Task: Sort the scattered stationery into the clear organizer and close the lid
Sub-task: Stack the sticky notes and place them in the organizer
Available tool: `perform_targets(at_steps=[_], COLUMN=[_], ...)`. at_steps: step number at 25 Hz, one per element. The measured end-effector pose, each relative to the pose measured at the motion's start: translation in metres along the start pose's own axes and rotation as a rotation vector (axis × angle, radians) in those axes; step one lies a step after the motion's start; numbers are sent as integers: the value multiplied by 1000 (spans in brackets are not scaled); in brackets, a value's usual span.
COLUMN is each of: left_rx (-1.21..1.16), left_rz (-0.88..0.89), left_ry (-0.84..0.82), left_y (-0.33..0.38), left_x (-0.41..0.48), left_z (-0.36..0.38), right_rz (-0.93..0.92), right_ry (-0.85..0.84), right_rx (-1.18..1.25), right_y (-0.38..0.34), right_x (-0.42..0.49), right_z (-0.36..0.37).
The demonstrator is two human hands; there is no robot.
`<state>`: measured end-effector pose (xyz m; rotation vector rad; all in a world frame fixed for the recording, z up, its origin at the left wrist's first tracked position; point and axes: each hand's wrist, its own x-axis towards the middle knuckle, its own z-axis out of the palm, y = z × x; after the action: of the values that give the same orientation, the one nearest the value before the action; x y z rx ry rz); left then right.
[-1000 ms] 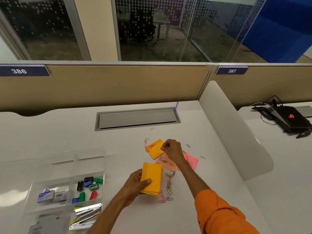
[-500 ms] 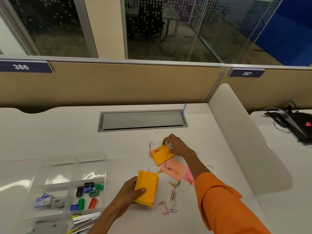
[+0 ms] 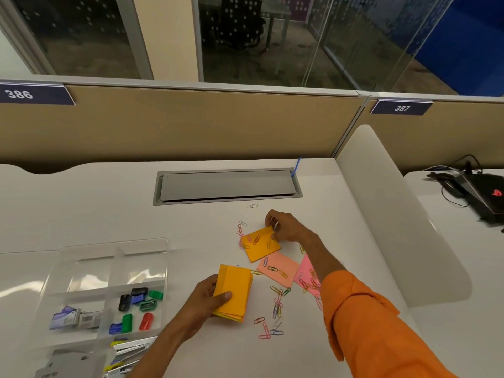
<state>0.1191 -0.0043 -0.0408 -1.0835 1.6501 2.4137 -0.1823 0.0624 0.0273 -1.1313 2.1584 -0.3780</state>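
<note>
Left hand [image 3: 206,301] tight around orange stack [image 3: 235,289]; right hand [image 3: 286,227] pinching loose note [image 3: 260,245]; organizer [image 3: 113,243] cropped below.

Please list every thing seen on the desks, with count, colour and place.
organizer: one, clear, near left.
sharpeners: about eight, mixed colours, in organizer.
staple boxes: two, bluish, in organizer.
staplers: count unclear, silver, organizer's near end.
stack: one, orange, held near centre.
note: one, orange, desk centre.
pink notes: two, right of stack.
clips: many, mixed colours, around notes.
hatch: one, grey, far desk.
laptop: one, black, right desk.
left hand: holds stack.
right hand: pinches note's corner.
</note>
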Motion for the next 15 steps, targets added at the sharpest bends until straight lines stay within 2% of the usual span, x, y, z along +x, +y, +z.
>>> perform_targets(at_steps=[4,15], left_rx=[-15,27], left_rz=[15,19], left_ry=[6,80], left_y=[4,10], left_x=[-2,-12], left_z=[-2,2], right_rz=[-47,-182], right_ry=[125,351], right_rx=[143,237], right_y=[6,-8], right_x=[-16,-69], right_z=[-1,-2])
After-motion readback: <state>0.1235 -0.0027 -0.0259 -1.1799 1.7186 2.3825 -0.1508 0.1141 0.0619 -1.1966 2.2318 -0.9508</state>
